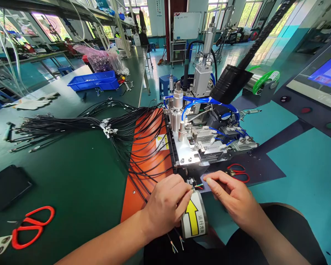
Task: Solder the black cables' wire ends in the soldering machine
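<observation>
My left hand (168,202) pinches a black cable near its stripped end, where thin coloured wires (199,186) stick out to the right. Just beyond those wires is my right hand (234,197), its thumb and index finger brought together; anything between them is too small to make out. Below the wires stands a rounded white guide with a yellow arrow label (193,215). More stripped cable ends (173,247) hang under my left hand. In front of both hands stands a metal machine (190,143) with cylinders and blue air tubes.
A large bundle of black cables (57,124) spreads over the green table and the orange machine plate (147,143). Red-handled scissors lie at the left (33,224), and a red-handled tool (238,172) beside the machine. Behind are a blue tray (93,81), a solder spool (264,79) and a screen (328,73).
</observation>
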Motion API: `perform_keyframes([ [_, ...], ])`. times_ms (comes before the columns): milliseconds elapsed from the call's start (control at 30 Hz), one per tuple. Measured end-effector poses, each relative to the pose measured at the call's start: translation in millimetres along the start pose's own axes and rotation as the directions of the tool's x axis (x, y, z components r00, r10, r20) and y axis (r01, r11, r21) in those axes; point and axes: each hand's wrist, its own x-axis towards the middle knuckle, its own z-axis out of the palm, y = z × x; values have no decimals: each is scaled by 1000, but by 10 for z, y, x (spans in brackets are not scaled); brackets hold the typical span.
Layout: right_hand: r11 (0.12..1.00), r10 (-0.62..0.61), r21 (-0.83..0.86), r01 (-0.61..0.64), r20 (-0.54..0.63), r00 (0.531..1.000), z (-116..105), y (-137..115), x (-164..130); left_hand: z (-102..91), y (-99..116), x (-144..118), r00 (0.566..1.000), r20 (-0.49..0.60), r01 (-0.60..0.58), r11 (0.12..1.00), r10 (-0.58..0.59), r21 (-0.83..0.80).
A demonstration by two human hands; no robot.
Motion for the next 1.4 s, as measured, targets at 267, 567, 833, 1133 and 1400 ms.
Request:
perform_keyframes([
  [267,983,15,179,-28,72,997,49,19,9,11,-6,-12,999,12,32,999,-32,1],
  [567,963,-10,267,-35,165,986,133,2,115,3,9,-4,999,3,54,998,-54,-30],
  [833,970,-44,242,36,27,999,229,24,99,4,-1,0,995,-19,99,992,-101,-72],
  [1133,945,9,324,51,-181,983,527,47,40,-23,-12,23,999,-24,23,994,-26,-104],
  [1400,951,92,300,-69,-66,993,253,75,-50,1,7,4,998,-25,63,998,-63,-12],
])
